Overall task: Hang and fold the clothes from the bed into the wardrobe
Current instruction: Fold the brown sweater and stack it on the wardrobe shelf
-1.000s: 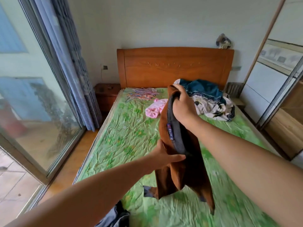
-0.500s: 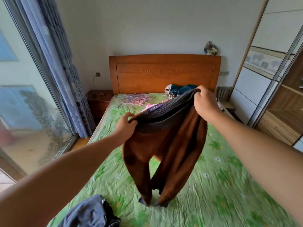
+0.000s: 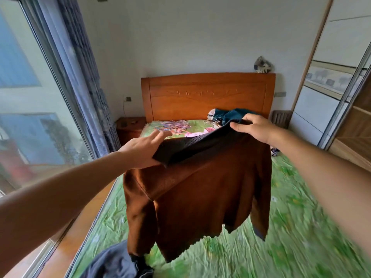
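Head view: one fuzzy brown sweater (image 3: 200,197) with a dark ribbed band and two dangling sleeves, held above the crinkled green bed (image 3: 301,237). Right hand (image 3: 255,127) fingers curled, pinching the band. Left hand (image 3: 140,153) fingers nearly straight, band corner against the palm. One grey garment (image 3: 112,261) at the near edge.

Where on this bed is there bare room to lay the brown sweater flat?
Free: green sheet right of the brown sweater, toward the wardrobe. Crowded: headboard end with hangers, pink garment, teal pile; grey garment near-left.
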Tool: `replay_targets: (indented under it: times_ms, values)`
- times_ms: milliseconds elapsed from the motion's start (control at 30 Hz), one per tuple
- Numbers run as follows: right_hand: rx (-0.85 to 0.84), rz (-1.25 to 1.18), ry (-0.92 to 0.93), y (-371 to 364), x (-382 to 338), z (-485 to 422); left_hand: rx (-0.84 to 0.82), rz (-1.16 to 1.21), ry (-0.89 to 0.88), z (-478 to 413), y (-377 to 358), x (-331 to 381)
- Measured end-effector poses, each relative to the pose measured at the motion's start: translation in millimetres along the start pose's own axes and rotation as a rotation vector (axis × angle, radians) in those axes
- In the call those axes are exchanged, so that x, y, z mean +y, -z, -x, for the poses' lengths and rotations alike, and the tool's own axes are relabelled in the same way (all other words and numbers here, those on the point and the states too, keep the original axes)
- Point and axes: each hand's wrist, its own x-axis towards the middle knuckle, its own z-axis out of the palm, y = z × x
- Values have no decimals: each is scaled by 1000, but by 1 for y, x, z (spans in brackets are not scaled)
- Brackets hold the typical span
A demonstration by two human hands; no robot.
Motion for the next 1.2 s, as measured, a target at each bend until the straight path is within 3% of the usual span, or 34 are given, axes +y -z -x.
replay_targets:
  times_ms: [167,333,667,867,967,1100,1200]
  values:
    - [-84,-105,-44,11,-9,28,119,258,68,0,7,-9]
    - [156,-24,-24,9,-13,56,335,484,262,6,13,-7]
    - [564,322,36,-4,-7,137,556,731,527,34,17,19]
    - [765,291,16,7,-3,171,597,537,363,42,40,40]
    - [782,442,87,31,6,182,613,387,276,44,60,43]
    - [794,742,311,72,14,183,618,280,224,36,87,53]
    - [757,819,386,95,20,174,610,244,211,25,96,67]
